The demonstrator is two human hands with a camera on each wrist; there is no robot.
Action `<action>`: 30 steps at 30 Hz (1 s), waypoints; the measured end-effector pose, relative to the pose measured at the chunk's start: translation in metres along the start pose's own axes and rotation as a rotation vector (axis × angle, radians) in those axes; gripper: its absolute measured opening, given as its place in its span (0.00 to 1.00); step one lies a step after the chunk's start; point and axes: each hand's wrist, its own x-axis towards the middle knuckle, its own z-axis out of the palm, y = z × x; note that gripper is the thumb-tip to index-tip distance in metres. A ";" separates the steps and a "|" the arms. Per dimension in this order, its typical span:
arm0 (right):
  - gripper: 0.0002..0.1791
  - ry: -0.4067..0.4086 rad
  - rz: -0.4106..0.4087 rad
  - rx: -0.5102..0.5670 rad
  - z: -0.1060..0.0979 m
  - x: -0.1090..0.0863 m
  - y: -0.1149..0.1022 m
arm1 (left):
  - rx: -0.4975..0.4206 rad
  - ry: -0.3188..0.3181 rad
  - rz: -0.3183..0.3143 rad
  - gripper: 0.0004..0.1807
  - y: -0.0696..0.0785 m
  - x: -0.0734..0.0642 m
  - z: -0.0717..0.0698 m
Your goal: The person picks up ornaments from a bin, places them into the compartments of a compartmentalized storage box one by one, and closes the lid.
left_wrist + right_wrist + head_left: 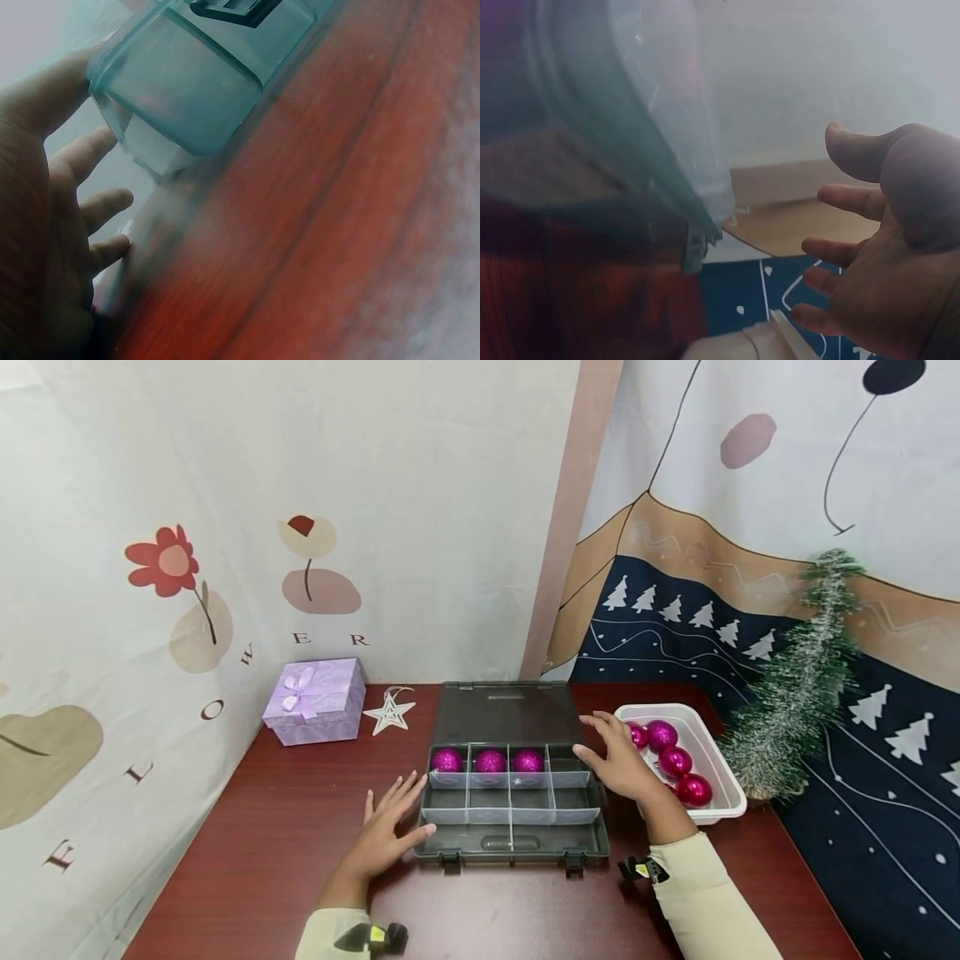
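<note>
A grey translucent compartment box point(468, 839) lies on the table with its lid point(502, 714) folded back. Three glittery magenta Christmas balls, the left one point(447, 761), the middle one point(491, 762) and the right one point(528, 761), occupy separate compartments of its back row. My left hand point(386, 831) is at the box's left side, fingers spread and thumb by the front corner; the left wrist view shows the thumb against the box wall point(172, 82). Over the box's right rear side, my right hand point(618, 756) holds nothing, its fingers extended in the right wrist view.
Right of the box stands a white plastic basket point(705, 752) with several magenta balls, one of them point(693, 790) near its front. A small tinsel tree point(798, 693) rises behind it. At the back left are a lilac gift box point(330, 702) and a white star ornament point(389, 714).
</note>
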 end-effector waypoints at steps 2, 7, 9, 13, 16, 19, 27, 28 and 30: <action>0.34 0.011 -0.005 -0.005 -0.004 -0.002 0.003 | -0.001 0.006 0.010 0.46 0.000 0.000 0.001; 0.33 0.046 -0.023 0.010 -0.015 -0.007 0.011 | 0.008 0.005 0.012 0.46 -0.001 0.000 0.002; 0.32 0.059 -0.019 0.014 -0.019 -0.008 0.015 | 0.010 -0.003 0.003 0.46 0.000 0.000 0.000; 0.31 0.089 -0.011 0.026 -0.028 -0.009 0.023 | 0.013 -0.003 -0.001 0.46 -0.002 0.000 0.001; 0.30 0.107 -0.009 0.033 -0.035 -0.010 0.029 | 0.013 -0.008 -0.009 0.46 -0.001 0.000 0.000; 0.29 0.115 0.006 0.038 -0.042 -0.011 0.035 | 0.019 -0.012 -0.016 0.46 0.000 0.000 0.000; 0.29 0.124 0.037 0.025 -0.060 -0.007 0.054 | 0.000 0.018 0.012 0.45 -0.002 -0.001 0.003; 0.29 0.123 0.046 0.011 -0.062 -0.007 0.056 | -0.003 0.019 0.013 0.45 -0.002 -0.001 0.002; 0.30 0.113 0.068 -0.003 -0.066 -0.006 0.059 | -0.001 0.019 0.015 0.45 -0.002 -0.001 0.002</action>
